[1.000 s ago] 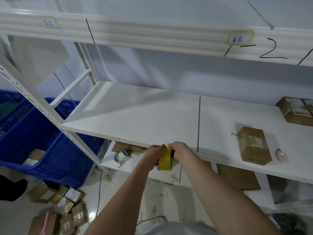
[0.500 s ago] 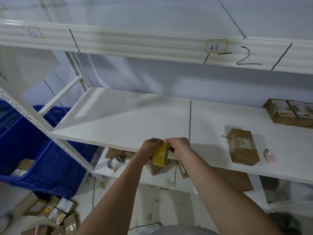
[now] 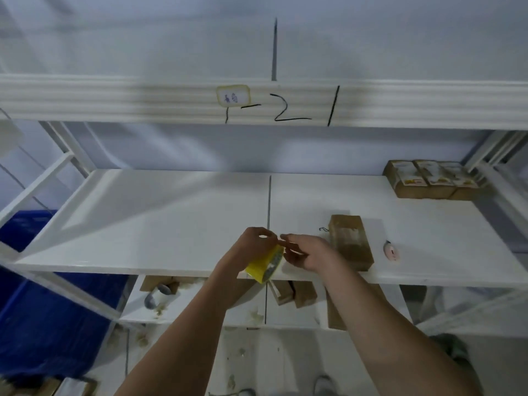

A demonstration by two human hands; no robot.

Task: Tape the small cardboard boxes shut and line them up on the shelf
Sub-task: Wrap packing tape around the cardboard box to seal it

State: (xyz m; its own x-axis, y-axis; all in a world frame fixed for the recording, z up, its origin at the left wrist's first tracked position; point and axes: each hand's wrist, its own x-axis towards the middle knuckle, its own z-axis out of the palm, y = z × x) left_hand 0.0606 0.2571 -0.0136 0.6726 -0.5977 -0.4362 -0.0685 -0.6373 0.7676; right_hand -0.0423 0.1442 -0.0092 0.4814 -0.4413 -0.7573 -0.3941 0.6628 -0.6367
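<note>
Shelf now faces you squarer than before. Three boxes at back right, one box beside your right hand. Left hand grips tape, raised over the shelf edge; right fingers pinch at it.

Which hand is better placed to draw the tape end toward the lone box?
Right. The right hand pinches at the tape roll beside the lone box; the left hand grips the roll.

White shelf: one cardboard box near right, small pink object beside it, row of boxes far right.
</note>
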